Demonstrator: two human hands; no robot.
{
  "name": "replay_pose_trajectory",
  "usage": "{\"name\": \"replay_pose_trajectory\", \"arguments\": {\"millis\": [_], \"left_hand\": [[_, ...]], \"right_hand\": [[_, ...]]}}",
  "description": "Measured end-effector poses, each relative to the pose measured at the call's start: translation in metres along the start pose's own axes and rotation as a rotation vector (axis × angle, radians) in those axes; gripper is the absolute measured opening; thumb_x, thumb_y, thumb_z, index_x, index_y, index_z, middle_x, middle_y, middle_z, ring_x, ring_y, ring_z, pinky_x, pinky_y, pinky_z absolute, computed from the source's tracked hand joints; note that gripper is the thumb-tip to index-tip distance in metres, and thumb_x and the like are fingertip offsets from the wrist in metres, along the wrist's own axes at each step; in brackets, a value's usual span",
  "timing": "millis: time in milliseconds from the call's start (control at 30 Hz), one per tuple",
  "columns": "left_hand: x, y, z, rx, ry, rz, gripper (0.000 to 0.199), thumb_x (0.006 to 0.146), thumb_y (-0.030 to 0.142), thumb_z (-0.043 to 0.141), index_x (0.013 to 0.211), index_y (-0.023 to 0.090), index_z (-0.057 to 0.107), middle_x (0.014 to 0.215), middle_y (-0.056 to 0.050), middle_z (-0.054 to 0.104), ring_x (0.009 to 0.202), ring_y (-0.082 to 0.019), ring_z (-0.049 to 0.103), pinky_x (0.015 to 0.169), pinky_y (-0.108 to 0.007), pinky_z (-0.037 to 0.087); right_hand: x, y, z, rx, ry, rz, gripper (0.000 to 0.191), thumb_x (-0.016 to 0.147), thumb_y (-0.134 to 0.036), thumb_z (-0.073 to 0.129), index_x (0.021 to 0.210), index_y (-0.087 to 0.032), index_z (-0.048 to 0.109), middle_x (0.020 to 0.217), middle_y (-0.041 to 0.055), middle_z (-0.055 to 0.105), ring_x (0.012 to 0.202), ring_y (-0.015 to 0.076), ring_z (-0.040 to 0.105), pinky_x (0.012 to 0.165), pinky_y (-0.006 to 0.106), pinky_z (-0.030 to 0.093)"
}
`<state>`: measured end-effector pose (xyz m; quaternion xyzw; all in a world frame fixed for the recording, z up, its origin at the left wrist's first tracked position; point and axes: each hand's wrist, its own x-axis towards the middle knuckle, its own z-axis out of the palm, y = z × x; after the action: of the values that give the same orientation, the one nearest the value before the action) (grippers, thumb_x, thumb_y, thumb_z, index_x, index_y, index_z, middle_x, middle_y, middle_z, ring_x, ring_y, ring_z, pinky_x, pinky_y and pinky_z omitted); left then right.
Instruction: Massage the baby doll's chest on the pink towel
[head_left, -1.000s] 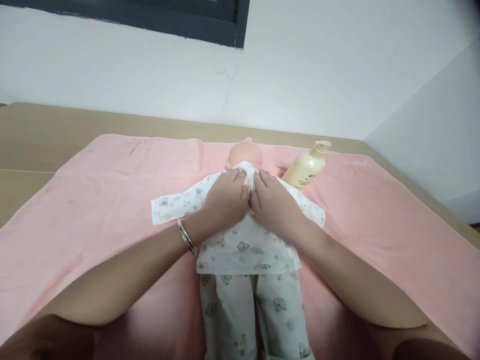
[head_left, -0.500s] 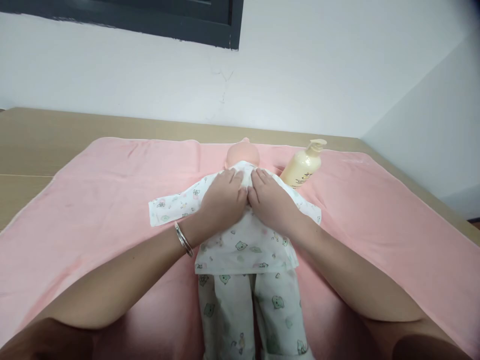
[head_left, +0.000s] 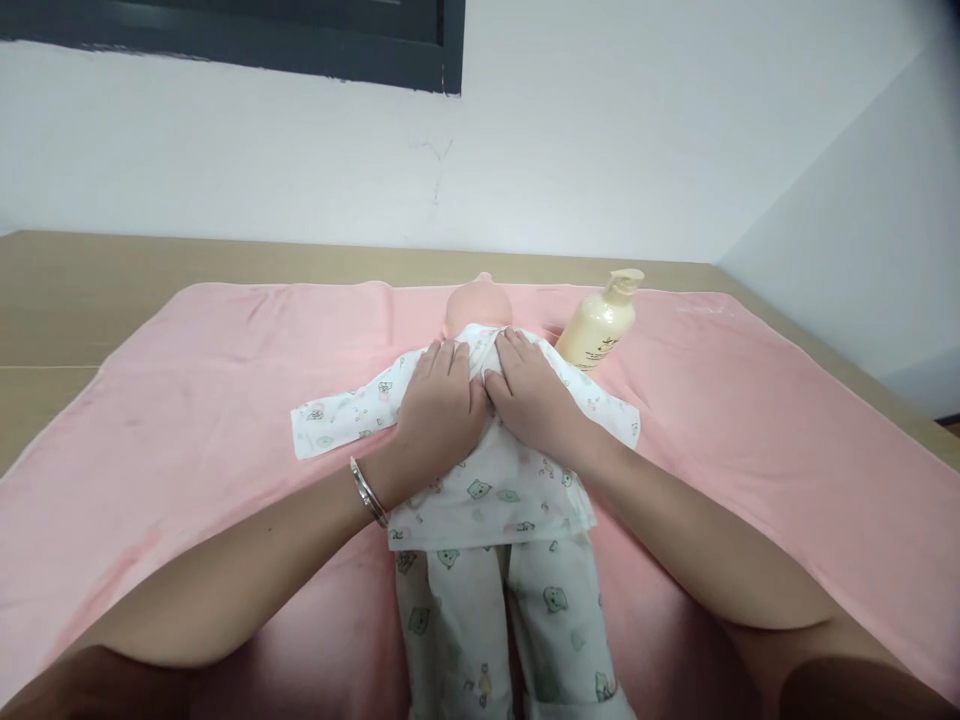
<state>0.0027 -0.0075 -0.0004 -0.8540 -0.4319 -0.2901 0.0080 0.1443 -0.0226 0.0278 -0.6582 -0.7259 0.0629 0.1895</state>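
Observation:
A baby doll (head_left: 480, 308) lies with its head toward the wall, dressed in a white printed top (head_left: 495, 500) and matching trousers (head_left: 559, 620). On the left side of its chest my left hand (head_left: 442, 405) rests flat, fingers stretched toward the doll's shoulder; a silver bangle (head_left: 367, 492) circles that wrist. My right hand (head_left: 536, 395) lies flat on the right side of the chest, fingers extended. Both thumbs come close together over the middle of the top. The doll's face cannot be made out, and its feet are out of view.
A pink blanket (head_left: 187, 430) spreads under the doll over a wooden surface (head_left: 90, 290). Right of the doll's head, a cream pump bottle (head_left: 600, 325) leans at a tilt. Behind stands a white wall (head_left: 570, 140) with a dark frame (head_left: 375, 50) at upper left.
The view has shifted slightly. My hands stay on the doll's chest, with the left fingers a little more spread and the right fingers slightly closer to the neckline.

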Motion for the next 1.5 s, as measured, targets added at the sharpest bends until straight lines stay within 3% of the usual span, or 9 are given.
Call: {"name": "replay_pose_trajectory", "arguments": {"millis": [200, 333, 433, 633, 833, 933, 1167, 1333, 1500], "left_hand": [[-0.002, 0.003, -0.006, 0.041, -0.008, -0.019, 0.05, 0.096, 0.023, 0.028, 0.135, -0.003, 0.047, 0.141, -0.027, 0.05, 0.14, -0.038, 0.04, 0.115, -0.059, 0.036], [0.01, -0.012, -0.003, 0.005, -0.073, 0.072, 0.044, 0.096, 0.022, 0.029, 0.123, 0.002, 0.057, 0.135, -0.023, 0.057, 0.134, -0.032, 0.049, 0.118, -0.055, 0.034], [0.015, -0.02, 0.003, -0.065, -0.076, -0.04, 0.044, 0.097, 0.024, 0.027, 0.124, 0.006, 0.057, 0.134, -0.02, 0.059, 0.13, -0.03, 0.052, 0.116, -0.054, 0.037], [-0.002, -0.002, 0.001, -0.089, -0.01, -0.049, 0.05, 0.096, 0.023, 0.027, 0.136, 0.001, 0.047, 0.146, -0.023, 0.048, 0.143, -0.034, 0.037, 0.117, -0.056, 0.035], [0.015, -0.018, -0.005, -0.206, -0.114, -0.107, 0.045, 0.092, 0.023, 0.033, 0.128, 0.009, 0.056, 0.14, -0.015, 0.057, 0.133, -0.026, 0.051, 0.118, -0.048, 0.037], [0.016, -0.023, -0.003, -0.212, -0.099, -0.159, 0.049, 0.095, 0.025, 0.029, 0.134, 0.007, 0.052, 0.144, -0.015, 0.053, 0.136, -0.026, 0.047, 0.12, -0.048, 0.035], [-0.002, -0.007, -0.002, -0.168, 0.018, -0.015, 0.048, 0.095, 0.025, 0.033, 0.136, 0.007, 0.051, 0.145, -0.016, 0.052, 0.142, -0.032, 0.04, 0.119, -0.054, 0.034], [0.01, -0.021, -0.001, -0.337, 0.026, -0.106, 0.041, 0.088, 0.024, 0.042, 0.122, 0.015, 0.062, 0.133, -0.011, 0.063, 0.127, -0.027, 0.056, 0.114, -0.048, 0.043], [0.01, -0.026, 0.006, -0.375, 0.049, -0.125, 0.042, 0.091, 0.025, 0.038, 0.125, 0.014, 0.06, 0.136, -0.011, 0.061, 0.129, -0.026, 0.054, 0.115, -0.05, 0.041]], "right_hand": [[-0.004, -0.001, -0.01, -0.066, -0.056, -0.053, 0.057, 0.092, -0.03, 0.035, 0.141, -0.001, 0.043, 0.151, 0.0211, 0.044, 0.145, 0.0325, 0.034, 0.119, 0.05, 0.032], [-0.021, -0.011, -0.012, -0.196, -0.024, -0.126, 0.059, 0.094, -0.028, 0.034, 0.142, 0.004, 0.041, 0.149, 0.0253, 0.045, 0.143, 0.0354, 0.037, 0.118, 0.05, 0.034], [-0.028, -0.015, -0.011, -0.239, -0.012, -0.144, 0.06, 0.095, -0.027, 0.033, 0.145, 0.005, 0.037, 0.152, 0.0263, 0.039, 0.145, 0.0368, 0.032, 0.118, 0.053, 0.033], [-0.005, -0.001, -0.011, -0.159, -0.114, -0.09, 0.057, 0.099, -0.031, 0.027, 0.145, 0.002, 0.037, 0.154, 0.0259, 0.036, 0.147, 0.0352, 0.028, 0.119, 0.054, 0.03], [-0.03, -0.021, 0.002, -0.233, 0.028, -0.146, 0.058, 0.098, -0.029, 0.032, 0.146, 0.003, 0.037, 0.153, 0.0302, 0.035, 0.146, 0.0414, 0.029, 0.116, 0.058, 0.03], [-0.036, -0.026, 0.004, -0.208, 0.06, -0.166, 0.055, 0.097, -0.027, 0.035, 0.146, 0.0, 0.039, 0.153, 0.0283, 0.035, 0.147, 0.0417, 0.025, 0.117, 0.058, 0.028], [0.0, -0.003, -0.003, -0.039, -0.032, -0.052, 0.05, 0.101, -0.027, 0.025, 0.138, -0.005, 0.049, 0.151, 0.0226, 0.042, 0.144, 0.0339, 0.034, 0.117, 0.053, 0.032], [-0.023, -0.018, 0.006, -0.137, 0.07, -0.111, 0.054, 0.099, -0.027, 0.03, 0.145, -0.001, 0.041, 0.153, 0.0261, 0.037, 0.146, 0.0384, 0.029, 0.117, 0.058, 0.029], [-0.021, -0.016, 0.0, -0.109, 0.033, -0.132, 0.054, 0.1, -0.029, 0.028, 0.146, -0.004, 0.041, 0.154, 0.0225, 0.038, 0.147, 0.0355, 0.028, 0.118, 0.056, 0.029]]}}
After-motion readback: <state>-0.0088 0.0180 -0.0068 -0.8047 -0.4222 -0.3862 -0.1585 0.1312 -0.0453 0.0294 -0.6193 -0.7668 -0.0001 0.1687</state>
